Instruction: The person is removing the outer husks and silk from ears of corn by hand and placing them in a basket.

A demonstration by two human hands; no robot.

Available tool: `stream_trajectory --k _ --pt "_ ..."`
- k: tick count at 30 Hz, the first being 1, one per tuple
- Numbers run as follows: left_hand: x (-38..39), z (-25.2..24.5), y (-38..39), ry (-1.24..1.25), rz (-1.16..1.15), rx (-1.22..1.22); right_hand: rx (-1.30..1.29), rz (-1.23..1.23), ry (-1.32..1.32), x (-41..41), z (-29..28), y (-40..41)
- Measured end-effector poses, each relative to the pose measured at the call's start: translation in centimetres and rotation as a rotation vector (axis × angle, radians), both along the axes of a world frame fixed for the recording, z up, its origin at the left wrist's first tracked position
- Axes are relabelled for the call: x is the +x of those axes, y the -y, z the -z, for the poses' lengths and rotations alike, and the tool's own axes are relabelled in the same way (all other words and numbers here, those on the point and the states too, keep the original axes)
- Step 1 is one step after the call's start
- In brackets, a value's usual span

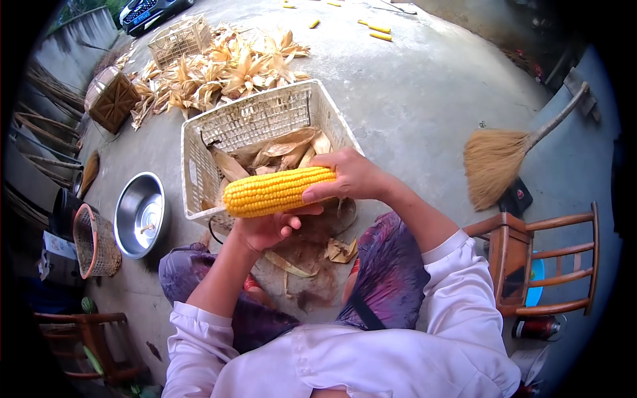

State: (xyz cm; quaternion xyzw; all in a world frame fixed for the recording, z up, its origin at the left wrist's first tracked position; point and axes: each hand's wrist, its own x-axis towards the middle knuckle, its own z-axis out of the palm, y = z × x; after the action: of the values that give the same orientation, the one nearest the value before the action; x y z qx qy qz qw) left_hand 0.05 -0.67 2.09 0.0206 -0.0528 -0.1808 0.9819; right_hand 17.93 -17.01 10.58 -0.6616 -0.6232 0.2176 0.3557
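A husked ear of yellow corn [273, 191] is held level above the near side of a white plastic crate [249, 102]. My right hand [351, 176] grips its right end, the thumb lying along the kernels. Under the ear is my left hand [266, 229], palm up with fingers partly curled; whether it bears any of the ear's weight I cannot tell. Inside the crate lie dry corn husks [283, 149]. More husk pieces [341, 250] are on the concrete between my feet.
Beyond the crate spreads a heap of husks [239, 69] beside another crate [181, 40]. Several corn ears [380, 36] lie farther off. A steel basin [141, 214] and a plastic basket [99, 248] stand left; a broom [495, 159] and wooden chair [542, 263] are right.
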Motion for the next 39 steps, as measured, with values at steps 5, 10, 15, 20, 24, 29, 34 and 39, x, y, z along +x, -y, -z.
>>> stream_trajectory --k 5,10,15,20,24,29,34,39 --pt "-0.3 -0.1 -2.4 -0.272 -0.447 0.462 -0.184 0.514 -0.74 9.8 3.0 7.3" --pt "-0.2 0.3 -0.4 -0.419 -0.357 0.563 -0.095 1.168 -1.108 15.4 16.5 18.9" --pt "0.0 0.4 -0.1 -0.445 -0.322 0.6 -0.578 1.566 -1.291 10.9 32.1 34.8" --pt "-0.4 -0.3 0.3 -0.45 -0.323 0.592 -1.271 1.322 -1.509 4.5 34.9 43.3" --pt "-0.1 0.1 0.7 -0.433 -0.308 0.621 -1.766 0.881 -1.398 6.2 35.1 40.7" --pt "0.1 0.6 0.3 -0.481 -0.345 0.649 -0.683 1.22 -1.123 23.4 30.5 23.2" --pt "0.9 0.9 0.4 -0.531 -0.358 0.664 0.223 1.0 -0.536 28.8 2.7 3.8" --pt "0.8 0.3 0.4 -0.509 -0.377 0.673 0.01 0.678 -0.299 21.7 0.1 -5.4"
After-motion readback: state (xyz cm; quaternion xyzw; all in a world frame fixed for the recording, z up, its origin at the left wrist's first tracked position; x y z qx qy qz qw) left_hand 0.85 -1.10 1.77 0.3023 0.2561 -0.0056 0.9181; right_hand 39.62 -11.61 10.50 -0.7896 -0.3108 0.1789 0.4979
